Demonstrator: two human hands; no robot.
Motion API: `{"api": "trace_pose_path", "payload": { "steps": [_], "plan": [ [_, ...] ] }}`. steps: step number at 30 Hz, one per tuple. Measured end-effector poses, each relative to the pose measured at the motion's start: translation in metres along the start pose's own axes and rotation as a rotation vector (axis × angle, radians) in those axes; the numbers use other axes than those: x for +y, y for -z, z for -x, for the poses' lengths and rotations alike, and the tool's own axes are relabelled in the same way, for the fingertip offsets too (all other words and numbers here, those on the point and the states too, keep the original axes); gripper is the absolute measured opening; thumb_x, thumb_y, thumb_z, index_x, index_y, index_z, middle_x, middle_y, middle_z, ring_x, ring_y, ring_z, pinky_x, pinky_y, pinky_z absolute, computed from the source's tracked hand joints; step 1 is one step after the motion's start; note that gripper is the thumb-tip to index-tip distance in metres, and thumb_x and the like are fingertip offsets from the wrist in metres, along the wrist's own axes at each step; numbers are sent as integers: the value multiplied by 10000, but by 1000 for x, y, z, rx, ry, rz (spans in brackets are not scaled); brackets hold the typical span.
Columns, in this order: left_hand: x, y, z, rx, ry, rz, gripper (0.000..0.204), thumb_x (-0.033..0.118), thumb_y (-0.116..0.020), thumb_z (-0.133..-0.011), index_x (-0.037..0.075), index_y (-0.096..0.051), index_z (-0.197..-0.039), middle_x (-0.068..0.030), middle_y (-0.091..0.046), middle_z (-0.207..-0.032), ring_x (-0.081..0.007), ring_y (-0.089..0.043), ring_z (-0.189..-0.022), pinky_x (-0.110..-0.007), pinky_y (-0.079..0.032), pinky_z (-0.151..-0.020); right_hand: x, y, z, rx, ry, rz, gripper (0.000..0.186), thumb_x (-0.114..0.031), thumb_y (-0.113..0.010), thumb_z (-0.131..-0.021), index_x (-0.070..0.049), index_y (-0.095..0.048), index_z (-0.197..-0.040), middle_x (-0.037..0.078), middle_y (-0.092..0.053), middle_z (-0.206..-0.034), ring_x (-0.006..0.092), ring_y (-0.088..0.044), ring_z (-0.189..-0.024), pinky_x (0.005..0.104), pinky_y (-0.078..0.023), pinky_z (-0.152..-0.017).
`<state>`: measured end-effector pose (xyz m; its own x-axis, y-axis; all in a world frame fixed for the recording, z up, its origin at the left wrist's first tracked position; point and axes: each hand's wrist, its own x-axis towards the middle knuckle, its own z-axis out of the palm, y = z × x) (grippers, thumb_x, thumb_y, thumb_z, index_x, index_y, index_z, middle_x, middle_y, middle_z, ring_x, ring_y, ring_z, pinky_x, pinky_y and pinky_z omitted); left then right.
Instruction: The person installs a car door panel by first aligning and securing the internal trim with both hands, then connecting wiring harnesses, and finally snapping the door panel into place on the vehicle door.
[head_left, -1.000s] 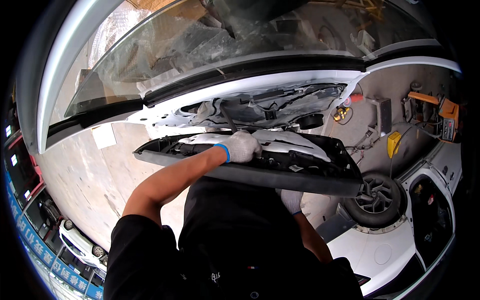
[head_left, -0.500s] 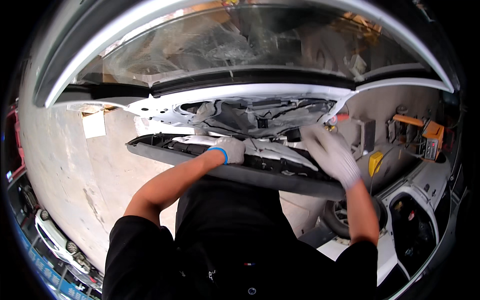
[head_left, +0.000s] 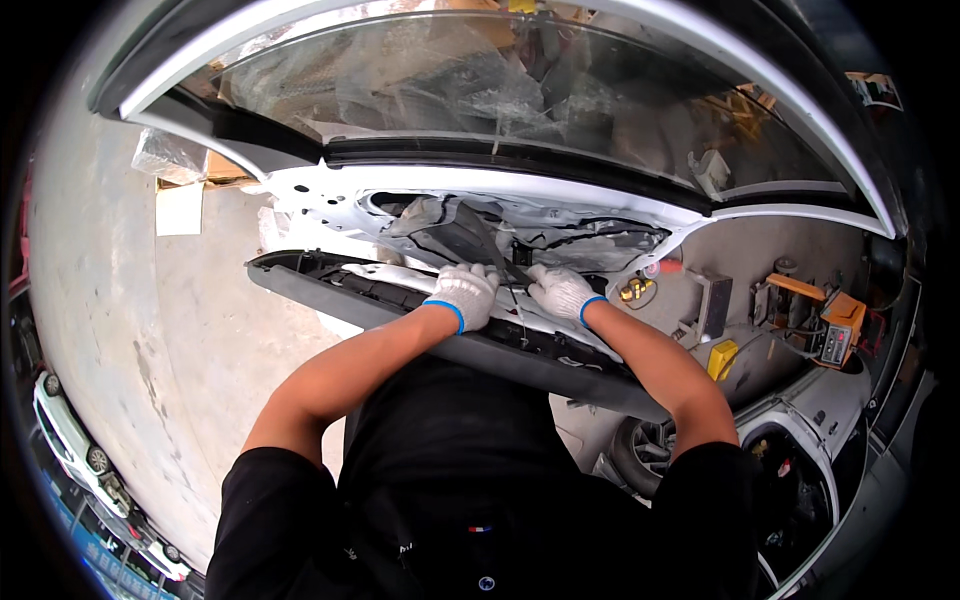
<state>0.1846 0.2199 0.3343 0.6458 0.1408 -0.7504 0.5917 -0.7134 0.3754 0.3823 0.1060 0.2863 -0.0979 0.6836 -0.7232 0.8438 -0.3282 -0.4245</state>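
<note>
You had one gloved left hand [head_left: 466, 296] and one gloved right hand [head_left: 560, 292], two in all, with two blue cuffs [head_left: 591, 304]; before you were one dark trim panel [head_left: 520, 366], one white car door [head_left: 345, 180] and one large window [head_left: 430, 85]; farther out were one white sheet [head_left: 179, 210], one yellow object [head_left: 720, 358], one orange machine [head_left: 842, 312] and one large wheel [head_left: 632, 460].

Door trim panel [head_left: 350, 304], one, long and narrow, dark grey outer edge, black interior side turned upward; fitted with white padding [head_left: 385, 272] along its length; held off the door, lying aslant, left end farther forward, right end nearer the wearer. White car door [head_left: 355, 180], one, directly beyond the panel; inner face bare of trim, its cavity exposed, lined with crumpled grey film [head_left: 440, 230] and crossed by black strips.
</note>
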Motion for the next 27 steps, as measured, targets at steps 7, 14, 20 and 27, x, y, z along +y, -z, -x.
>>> {"api": "trace_pose_path", "payload": {
  "steps": [7,14,20,27],
  "plan": [
    [-7,-14,-10,268,-82,-179,574,232,-628,-871,19,-553,-1399,-263,-460,-1529,-427,-385,-1468,-561,-361,-1150,2,-8,11,-12,110,-203,396,-268,-523,-996,-54,-596,-1321,246,-683,-1182,417,-634,-1132,485,-493,-979],
    [-40,-3,-12,307,-307,-222,332,333,-644,-906,106,-700,-1141,-97,-725,-1020,-291,-665,-1044,-471,-468,-970,-19,-8,12,-50,216,-137,285,-217,-558,-946,-74,-655,-1172,227,-688,-971,415,-661,-979,508,-502,-885],
    [-61,10,3,281,-376,-313,224,301,-608,-927,141,-746,-1003,-81,-744,-976,-266,-692,-1001,-421,-501,-886,-22,-6,16,132,211,-436,318,-282,-591,-906,-14,-661,-1062,194,-688,-915,330,-674,-909,425,-515,-841],
    [-111,22,42,610,-445,-329,253,281,-740,-786,122,-682,-973,-92,-695,-922,-313,-669,-1014,-484,-469,-1070,-37,14,21,-158,-70,-599,305,-278,-628,-892,14,-623,-980,135,-675,-836,213,-648,-786,377,-510,-719]
  ]
}}
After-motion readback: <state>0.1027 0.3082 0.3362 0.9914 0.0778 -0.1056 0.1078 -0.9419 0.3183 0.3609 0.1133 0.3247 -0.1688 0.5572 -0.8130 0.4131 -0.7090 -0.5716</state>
